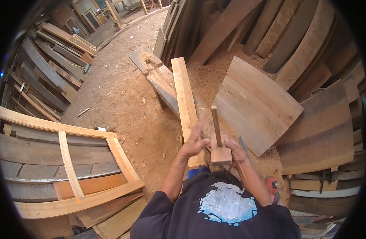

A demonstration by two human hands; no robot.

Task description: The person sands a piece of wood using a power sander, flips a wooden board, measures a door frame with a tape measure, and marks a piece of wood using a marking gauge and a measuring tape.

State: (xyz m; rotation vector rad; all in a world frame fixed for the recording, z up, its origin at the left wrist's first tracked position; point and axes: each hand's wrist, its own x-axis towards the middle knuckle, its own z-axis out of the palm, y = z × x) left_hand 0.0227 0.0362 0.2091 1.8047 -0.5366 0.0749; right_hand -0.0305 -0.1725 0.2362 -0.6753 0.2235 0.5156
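Note:
My right hand (236, 152) is closed on a wooden marking gauge (221, 155), a squarish block with a thin rod standing up from it. I hold it in front of my chest. My left hand (195, 141) is just left of the block, its fingers stretched out and a little smeared by motion; whether it touches the gauge I cannot tell. Beneath that hand a long pale plank (183, 89) runs away from me. It lies over a weathered, dusty bench (164, 81), and its near end reaches my lap.
A wide wooden panel (256, 103) leans at the right. Near my right arm sits a red power tool (272, 185). On the left is a pale wooden frame (67, 127) over stacked boards. Dark planks (278, 32) line the back right. Sawdust covers the ground (115, 87).

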